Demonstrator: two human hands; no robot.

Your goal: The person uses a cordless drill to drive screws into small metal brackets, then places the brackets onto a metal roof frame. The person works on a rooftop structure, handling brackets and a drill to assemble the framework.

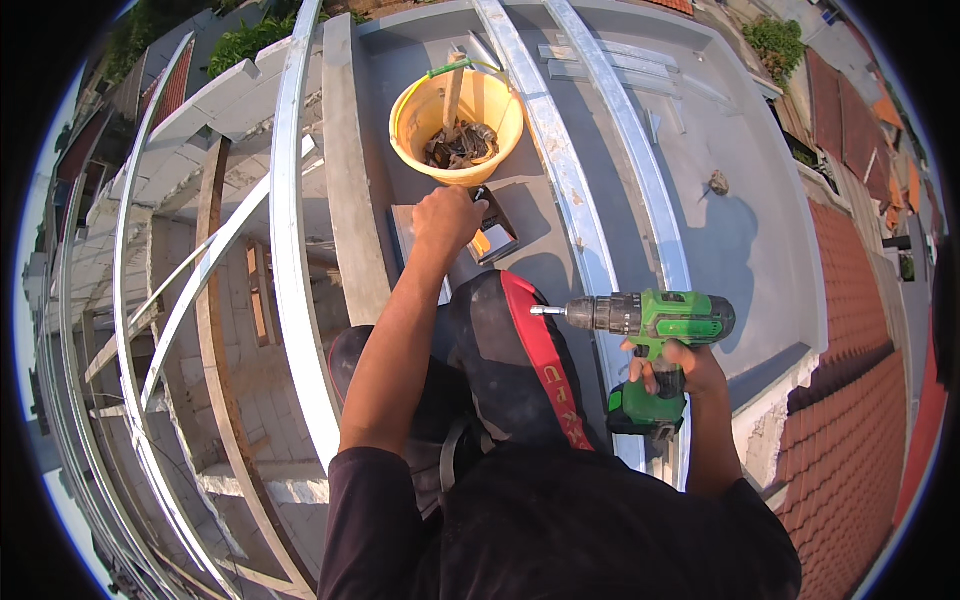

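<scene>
My right hand (pixel 697 368) is wrapped round the grip of a green and black cordless drill (pixel 685 318), held level over the metal channels at my right. The drill's bit points left, toward my knee. My left hand (pixel 446 218) is stretched forward, its fingers closed over the edge of a small open box (pixel 518 222), dark and orange with a pale patch. What those fingers hold, if anything, I cannot make out. Just beyond the box stands a yellow bucket (pixel 408 150) with a green-gripped handle, holding a wooden-handled tool (pixel 453 100) and dark scraps.
Long silvery metal channels (pixel 560 150) run away from me across the grey roof slab (pixel 715 160). At left, past a concrete ledge (pixel 352 180), metal and wooden beams (pixel 215 330) span a lower level. Red roof tiles (pixel 840 450) lie at right, beyond the slab's edge.
</scene>
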